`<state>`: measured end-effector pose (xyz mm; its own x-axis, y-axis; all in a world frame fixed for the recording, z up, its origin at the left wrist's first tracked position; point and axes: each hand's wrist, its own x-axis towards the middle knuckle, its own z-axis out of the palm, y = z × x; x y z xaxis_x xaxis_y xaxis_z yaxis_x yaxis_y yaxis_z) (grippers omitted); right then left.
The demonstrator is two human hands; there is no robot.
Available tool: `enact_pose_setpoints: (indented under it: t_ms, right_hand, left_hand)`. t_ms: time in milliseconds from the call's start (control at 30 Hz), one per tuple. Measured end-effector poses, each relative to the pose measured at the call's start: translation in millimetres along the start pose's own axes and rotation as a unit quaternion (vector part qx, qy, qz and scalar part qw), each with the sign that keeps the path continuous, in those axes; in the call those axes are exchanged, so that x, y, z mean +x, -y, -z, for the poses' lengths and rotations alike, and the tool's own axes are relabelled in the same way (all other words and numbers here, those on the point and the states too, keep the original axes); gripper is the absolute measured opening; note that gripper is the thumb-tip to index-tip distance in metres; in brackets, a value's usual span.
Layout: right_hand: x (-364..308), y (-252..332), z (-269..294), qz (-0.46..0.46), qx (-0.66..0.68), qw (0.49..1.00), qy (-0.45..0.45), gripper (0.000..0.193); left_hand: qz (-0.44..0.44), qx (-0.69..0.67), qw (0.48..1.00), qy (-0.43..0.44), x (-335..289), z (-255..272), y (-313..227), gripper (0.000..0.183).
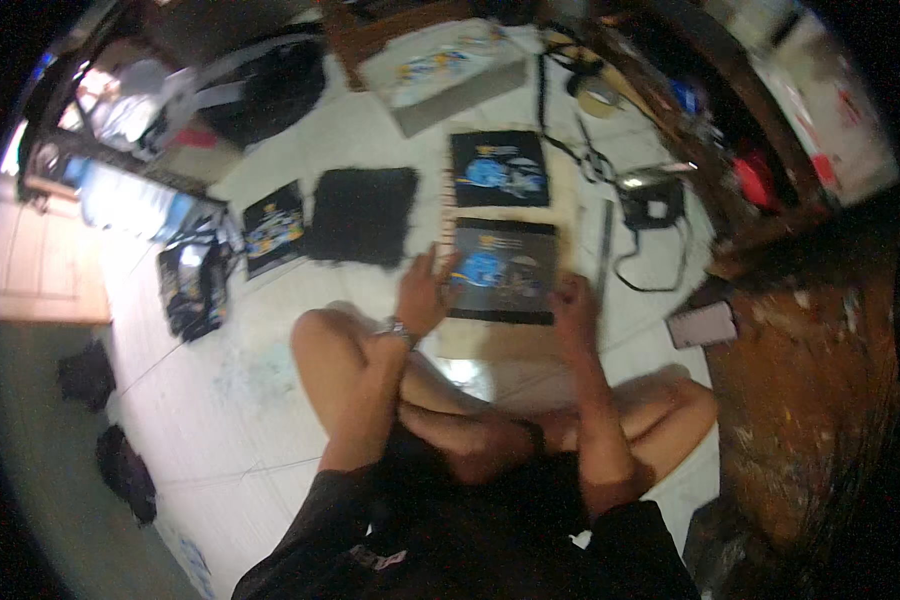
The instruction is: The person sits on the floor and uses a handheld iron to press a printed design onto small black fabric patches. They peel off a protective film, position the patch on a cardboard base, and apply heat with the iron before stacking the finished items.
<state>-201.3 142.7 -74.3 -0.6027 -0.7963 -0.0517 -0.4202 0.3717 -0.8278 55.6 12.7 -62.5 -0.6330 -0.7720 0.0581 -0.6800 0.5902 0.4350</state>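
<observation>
Before me on the floor lies a beige board (pixel 490 345) with two dark printed panels on it. The nearer panel (pixel 510 300) is greyish inside a black border, with a blue round print; the farther panel (pixel 525 145) is black with a similar print. My left hand (pixel 425 298) rests at the nearer panel's left edge, its fingers stretched out and apart. At the right edge my right hand (pixel 573 312) has its fingers curled together on the panel's side. A fuzzy-edged black cloth piece (pixel 362 215) lies left of the board, beside another printed black piece (pixel 272 230).
A bundled dark printed package (pixel 192 290) lies farther left. Beyond the board stands a pale box (pixel 445 75). To the right are a metal ruler (pixel 605 245), a black device with a cord (pixel 655 205), tape rolls (pixel 598 100) and a phone (pixel 702 325) by a brown wooden surface (pixel 810 400).
</observation>
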Motion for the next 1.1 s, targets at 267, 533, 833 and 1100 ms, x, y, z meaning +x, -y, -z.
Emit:
enact_pose_setpoints:
  t_ms: [267, 533, 833, 1100]
  right_hand:
    - [1.1, -1.7, 48.0, 0.012, 0.102, 0.994, 0.030, 0.025]
    - [-38.9, 130.0, 4.7, 0.050, 0.271, 0.942, 0.189, 0.020]
    - [-70.6, 262.3, -260.0, 0.304, -0.078, 0.868, 0.384, 0.020]
    - [-113.1, 289.0, -359.7, 0.198, -0.347, 0.848, 0.348, 0.080]
  left_hand:
    - [0.085, -0.037, 0.986, -0.139, -85.2, 171.7, -57.0, 0.048]
    - [0.469, 0.024, 0.816, -0.337, -297.6, 144.0, 225.3, 0.084]
    - [0.579, -0.027, 0.812, -0.067, -236.8, 211.1, 290.5, 0.118]
    - [0.549, 0.020, 0.835, -0.040, -243.3, 200.3, 281.6, 0.116]
